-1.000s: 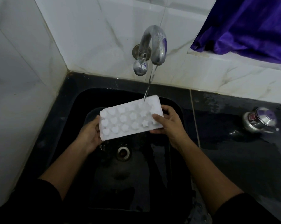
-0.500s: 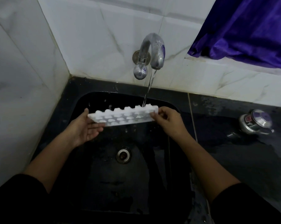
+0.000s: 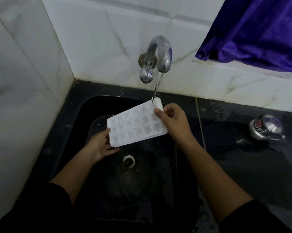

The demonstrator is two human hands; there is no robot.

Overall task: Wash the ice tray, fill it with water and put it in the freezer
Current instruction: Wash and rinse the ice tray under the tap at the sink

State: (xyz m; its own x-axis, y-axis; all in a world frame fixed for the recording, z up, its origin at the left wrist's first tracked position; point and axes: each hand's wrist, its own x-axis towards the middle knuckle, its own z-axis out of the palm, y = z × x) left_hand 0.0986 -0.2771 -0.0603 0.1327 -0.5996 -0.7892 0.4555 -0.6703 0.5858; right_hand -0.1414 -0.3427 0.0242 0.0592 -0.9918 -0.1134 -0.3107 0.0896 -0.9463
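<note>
Water point(image 3: 157, 88) runs from the tap point(image 3: 158, 54) and lands on the far right corner of the white ice tray point(image 3: 135, 125). I hold the tray just below the tap, over the black sink point(image 3: 89, 105), with its pocketed face turned toward me. My left hand point(image 3: 100, 145) grips the tray's corner farthest from the tap, thumb on the top edge and fingers curled beneath. My right hand point(image 3: 173, 120) pinches the end under the tap, thumb on top beside the falling stream. The tray lies on a diagonal between my hands. Below the tap, past the tray's near edge, sits the round metal drain point(image 3: 129, 161). Right of the tap a purple curtain point(image 3: 259, 31) hangs against the white tiled wall point(image 3: 108, 47). Lower on that side a small shiny metal pot point(image 3: 266, 127) stands on the wet dark counter point(image 3: 242, 174), well apart from the tray.
</note>
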